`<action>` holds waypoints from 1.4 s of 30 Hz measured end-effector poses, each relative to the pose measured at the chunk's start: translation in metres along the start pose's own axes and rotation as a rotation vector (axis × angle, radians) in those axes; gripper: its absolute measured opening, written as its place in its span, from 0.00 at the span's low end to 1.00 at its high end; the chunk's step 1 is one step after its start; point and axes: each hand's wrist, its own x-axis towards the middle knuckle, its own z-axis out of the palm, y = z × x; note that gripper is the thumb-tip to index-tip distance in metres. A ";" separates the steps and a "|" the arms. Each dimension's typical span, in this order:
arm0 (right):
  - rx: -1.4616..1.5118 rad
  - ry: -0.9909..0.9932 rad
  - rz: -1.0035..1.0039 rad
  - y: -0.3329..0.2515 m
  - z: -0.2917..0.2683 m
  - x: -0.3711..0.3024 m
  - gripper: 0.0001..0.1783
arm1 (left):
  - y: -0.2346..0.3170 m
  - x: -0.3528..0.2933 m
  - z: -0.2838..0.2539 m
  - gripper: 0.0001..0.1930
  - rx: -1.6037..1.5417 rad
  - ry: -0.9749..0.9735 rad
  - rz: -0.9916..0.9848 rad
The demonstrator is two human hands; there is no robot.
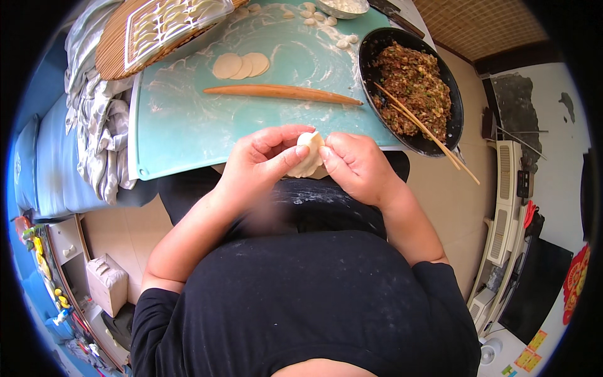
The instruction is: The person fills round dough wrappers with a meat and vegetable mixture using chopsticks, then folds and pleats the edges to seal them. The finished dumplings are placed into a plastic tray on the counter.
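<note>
Because it likely needs support from both sides, we hold the dumpling [308, 158] between our left hand [265, 156], loosely curled, and right hand [359, 164], pinching its rim, by the mat [182, 135] (rolling pin [282, 93] beyond; pan [367, 68] rightward, presumably for easy reach).

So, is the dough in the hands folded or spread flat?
Folded, it appears: the dough bulges, wavy-edged, between left hand and right hand. Whether it's sealed, I cannot tell.
</note>
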 end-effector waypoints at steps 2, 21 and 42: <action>-0.008 -0.089 0.029 0.001 -0.008 0.003 0.13 | 0.000 0.000 -0.001 0.14 0.000 -0.008 -0.012; -0.232 -0.311 -0.114 0.008 -0.003 0.024 0.13 | -0.007 0.007 -0.026 0.16 0.085 -0.297 -0.254; -0.069 0.199 0.071 0.152 0.018 0.001 0.12 | 0.119 0.201 -0.209 0.16 0.642 0.641 0.303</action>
